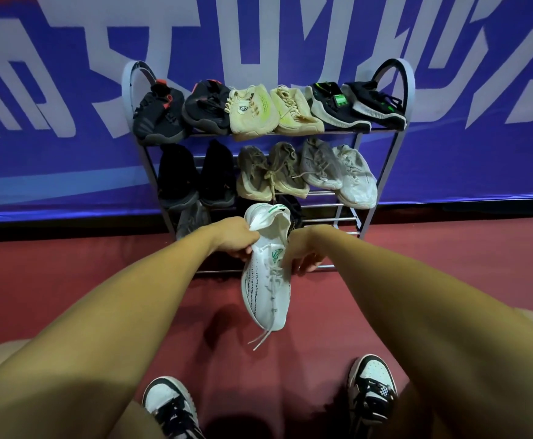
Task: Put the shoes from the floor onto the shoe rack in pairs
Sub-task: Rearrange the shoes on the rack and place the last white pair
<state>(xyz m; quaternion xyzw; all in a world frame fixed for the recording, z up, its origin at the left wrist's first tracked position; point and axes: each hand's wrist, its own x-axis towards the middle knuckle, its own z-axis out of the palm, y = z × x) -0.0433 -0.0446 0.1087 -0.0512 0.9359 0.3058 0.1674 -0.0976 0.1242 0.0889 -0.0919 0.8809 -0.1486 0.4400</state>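
Note:
A white sneaker with green marks and loose laces hangs toe-down in front of the shoe rack. My left hand grips its heel collar. My right hand touches the sneaker's right side near the laces; whether its fingers close on it I cannot tell. The top shelf carries a black pair, a cream pair and a black-and-green pair. On the middle shelf are a black pair, a tan pair and a grey-white pair. A dark shoe sits lower left.
The rack stands against a blue banner wall on a red floor. The lower shelves' right side shows bare bars. My own feet in black-and-white sneakers are at the bottom of the view.

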